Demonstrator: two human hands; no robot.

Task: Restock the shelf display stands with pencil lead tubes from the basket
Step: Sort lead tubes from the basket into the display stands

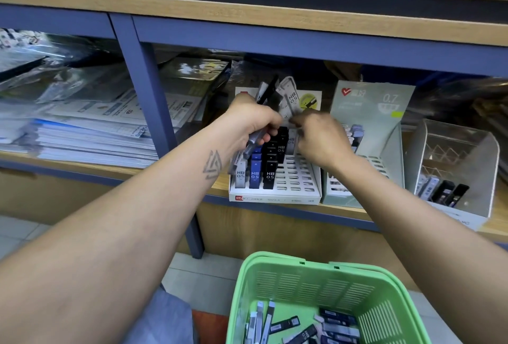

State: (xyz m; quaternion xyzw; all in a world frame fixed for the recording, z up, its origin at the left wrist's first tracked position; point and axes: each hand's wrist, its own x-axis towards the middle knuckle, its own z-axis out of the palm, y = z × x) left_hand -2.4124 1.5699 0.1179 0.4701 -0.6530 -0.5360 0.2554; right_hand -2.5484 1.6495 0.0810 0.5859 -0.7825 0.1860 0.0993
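The left hand (254, 120) holds a fanned bunch of pencil lead tubes (275, 93) in its grip, black and pale ones sticking up above the fingers. Just right of that grip, the right hand (319, 137) pinches one pale tube marked HB 0.5. Directly below both hands stands the white display stand (291, 178), its left rows filled. Right of it is a grey-green stand (384, 134). Well below the hands sits the green basket (310, 283) with loose tubes.

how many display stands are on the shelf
3: a white stand under the hands, a pale green stand right of it, and a grey stand at the far right. Others may sit outside the frame.
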